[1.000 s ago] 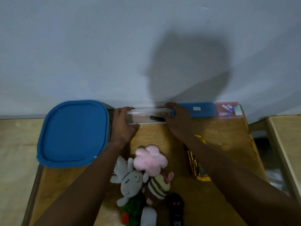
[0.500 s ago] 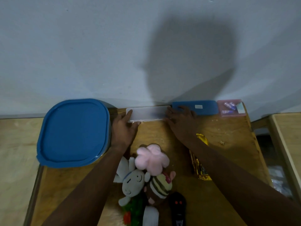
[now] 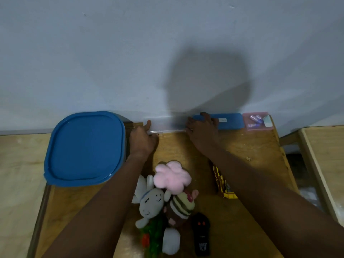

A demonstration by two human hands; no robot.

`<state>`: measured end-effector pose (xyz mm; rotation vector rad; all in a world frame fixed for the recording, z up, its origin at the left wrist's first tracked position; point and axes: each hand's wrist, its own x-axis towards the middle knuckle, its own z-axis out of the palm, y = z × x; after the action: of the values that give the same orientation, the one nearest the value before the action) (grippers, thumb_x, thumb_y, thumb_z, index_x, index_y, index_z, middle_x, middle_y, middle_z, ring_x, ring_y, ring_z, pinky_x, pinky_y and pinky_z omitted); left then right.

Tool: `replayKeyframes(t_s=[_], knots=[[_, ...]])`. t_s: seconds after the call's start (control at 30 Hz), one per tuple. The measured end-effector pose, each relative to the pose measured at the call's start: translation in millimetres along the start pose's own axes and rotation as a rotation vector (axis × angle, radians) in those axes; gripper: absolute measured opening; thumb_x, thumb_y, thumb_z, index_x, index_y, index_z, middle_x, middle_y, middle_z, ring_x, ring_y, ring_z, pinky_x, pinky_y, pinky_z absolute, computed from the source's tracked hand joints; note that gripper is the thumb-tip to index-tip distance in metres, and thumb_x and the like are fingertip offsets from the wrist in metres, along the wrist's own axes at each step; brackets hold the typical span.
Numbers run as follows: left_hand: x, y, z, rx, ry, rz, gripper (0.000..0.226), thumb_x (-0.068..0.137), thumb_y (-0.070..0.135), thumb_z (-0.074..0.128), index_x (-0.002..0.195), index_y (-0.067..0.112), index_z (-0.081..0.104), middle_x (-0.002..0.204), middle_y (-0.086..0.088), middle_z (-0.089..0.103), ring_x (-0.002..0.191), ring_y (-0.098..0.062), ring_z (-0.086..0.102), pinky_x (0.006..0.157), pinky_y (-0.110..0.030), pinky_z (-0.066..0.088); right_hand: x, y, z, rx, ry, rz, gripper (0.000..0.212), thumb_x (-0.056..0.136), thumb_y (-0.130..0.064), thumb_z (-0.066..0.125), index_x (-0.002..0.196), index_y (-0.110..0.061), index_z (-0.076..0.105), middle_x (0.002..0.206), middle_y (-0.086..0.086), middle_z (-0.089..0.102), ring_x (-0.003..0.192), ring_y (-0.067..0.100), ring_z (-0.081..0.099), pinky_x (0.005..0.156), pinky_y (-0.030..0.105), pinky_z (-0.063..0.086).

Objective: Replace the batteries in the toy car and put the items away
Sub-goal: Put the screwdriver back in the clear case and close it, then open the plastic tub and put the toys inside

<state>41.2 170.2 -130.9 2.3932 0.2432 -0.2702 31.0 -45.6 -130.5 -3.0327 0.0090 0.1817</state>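
The translucent plastic case (image 3: 167,125) looks light, stiff and slick, best held by its ends: left hand (image 3: 143,139) pinches one, right hand (image 3: 202,130) lies flat-fingered across the other

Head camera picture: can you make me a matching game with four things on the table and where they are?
Things:
1. big blue square plastic lid
2. fluffy pink plush flower
3. small pink plastic box
4. long clear plastic case

Places:
a. far right corner
b. middle of the wooden table
c. left side
d. gripped by the left hand

Pairs: 1-c, 2-b, 3-a, 4-d.
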Motion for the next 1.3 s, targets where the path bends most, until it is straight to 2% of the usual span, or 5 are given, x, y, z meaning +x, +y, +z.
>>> replayKeyframes(t_s=[0.23,0.4,0.87,1.13,1.3], knots=[[-34.1,12.2,-11.6,-0.004,-0.033,0.067,0.074,0.086,0.023,0.068,0.153,0.011,0.038,0.15,-0.019,0.04,0.134,-0.034,0.044,0.109,-0.032,0.035,-11.3,-7.9,-18.7,0.278,-0.178,0.071,0.046,0.092,-0.036,0.052,0.137,-0.03,0.053,0.149,-0.007,0.044,0.145,0.025,0.025,0.115,0.05,0.016],[-68.9,11.5,-20.4,0.06,-0.053,0.117,0.066,0.087,0.024,0.068,0.148,0.013,0.046,0.15,-0.018,0.042,0.136,-0.033,0.044,0.106,-0.033,0.038,-42.6,-14.0,-33.8,0.456,-0.116,0.132,0.041,0.087,-0.035,0.061,0.128,-0.03,0.062,0.134,0.002,0.061,0.131,0.023,0.048,0.109,0.045,0.037],[-202.1,-3.4,-25.4,0.033,0.23,0.096,0.04,0.088,0.021,0.069,0.126,0.009,0.067,0.132,-0.013,0.063,0.119,-0.027,0.059,0.092,-0.027,0.042,-168.9,-20.3,-52.6,0.792,0.288,0.013,0.019,0.088,-0.025,0.064,0.101,-0.019,0.077,0.105,-0.001,0.075,0.102,0.023,0.065,0.089,0.037,0.051],[-219.9,-46.2,-82.6,-0.035,0.397,0.001,0.039,0.087,0.017,0.07,0.124,0.006,0.067,0.127,-0.012,0.066,0.116,-0.026,0.061,0.094,-0.034,0.047,-201.5,-100.1,-94.2,0.842,0.371,-0.251,0.02,0.093,-0.028,0.058,0.104,-0.022,0.073,0.099,-0.008,0.067,0.091,0.008,0.057,0.079,0.028,0.049],[-183.1,-82.6,-140.2,0.018,0.409,-0.038,0.039,0.089,0.027,0.068,0.125,0.011,0.067,0.13,-0.01,0.065,0.118,-0.027,0.062,0.097,-0.04,0.049,-180.2,-160.3,-90.7,0.747,0.183,-0.235,0.023,0.092,-0.032,0.061,0.109,-0.022,0.072,0.103,-0.009,0.069,0.091,0.007,0.059,0.076,0.022,0.045]])
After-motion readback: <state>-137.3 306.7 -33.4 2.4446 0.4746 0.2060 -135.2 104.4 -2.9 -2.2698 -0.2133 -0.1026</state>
